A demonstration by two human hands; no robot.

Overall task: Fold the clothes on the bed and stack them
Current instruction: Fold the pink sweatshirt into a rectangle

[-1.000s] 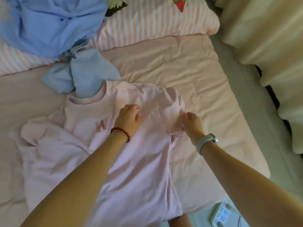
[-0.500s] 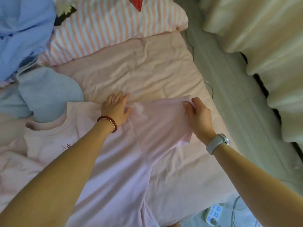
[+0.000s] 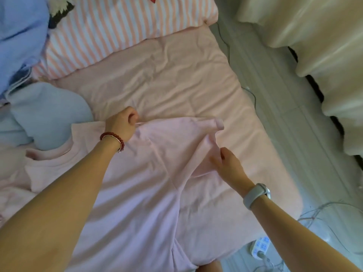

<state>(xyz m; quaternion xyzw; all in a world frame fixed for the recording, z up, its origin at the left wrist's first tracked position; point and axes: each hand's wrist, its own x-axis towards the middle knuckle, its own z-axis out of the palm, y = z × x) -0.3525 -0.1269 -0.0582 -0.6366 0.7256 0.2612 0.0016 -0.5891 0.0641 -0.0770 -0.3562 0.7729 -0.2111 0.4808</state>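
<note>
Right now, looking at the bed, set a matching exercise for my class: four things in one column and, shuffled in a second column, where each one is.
Things:
1. left hand
2. right hand
3. blue clothes
4. striped pillow

Places:
A. at the head of the bed, beyond the pink T-shirt
B. on the T-shirt's top edge, by the shoulder
C. on the bed, left of the T-shirt's collar
D. at the underside of the T-shirt's spread sleeve

Pairs: 1-B, 2-D, 3-C, 4-A
</note>
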